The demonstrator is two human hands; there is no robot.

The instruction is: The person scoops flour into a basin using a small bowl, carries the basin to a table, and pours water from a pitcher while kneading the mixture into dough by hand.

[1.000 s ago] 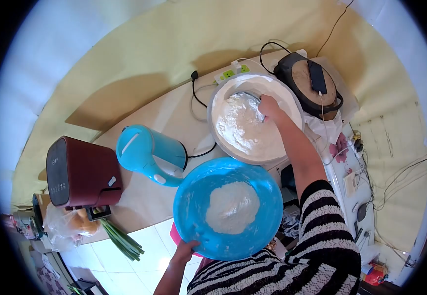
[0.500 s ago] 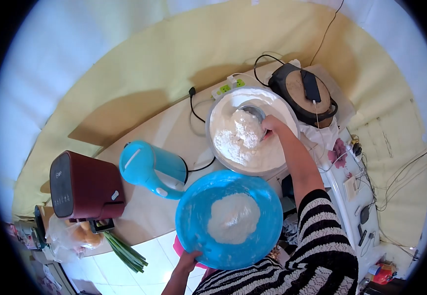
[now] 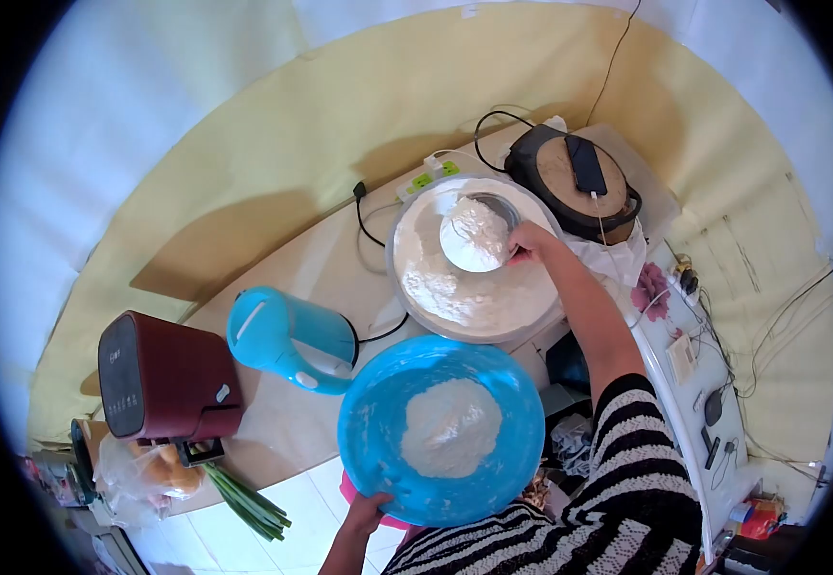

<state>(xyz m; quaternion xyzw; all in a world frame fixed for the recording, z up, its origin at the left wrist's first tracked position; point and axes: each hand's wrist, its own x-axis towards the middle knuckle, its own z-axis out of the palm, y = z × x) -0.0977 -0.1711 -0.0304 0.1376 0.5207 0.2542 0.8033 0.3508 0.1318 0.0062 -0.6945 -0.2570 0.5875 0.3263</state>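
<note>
Head view has the right hand closed around one side of a metal scoop heaped with white flour, over the large tub near the counter's back edge. The left hand pinches the near-left rim of a blue basin, which overlaps the counter's front edge and holds a flour mound.

The likeliest trouble is spilling: the heap appears to rise above the scoop's rim, so a tilt or a knock on the tub's near rim could shed flour onto the counter. With its weight out to one side of the grip, the scoop could also roll in the fingers. The basin could tip if that single hold slackens; what supports it underneath cannot be told. Nudged left, it might push the kettle.

The scoop's mouth faces mostly upward, its exact tilt unclear. Its long axis seems to run from the fist leftward, roughly level across the view; the handle is mostly hidden.
</note>
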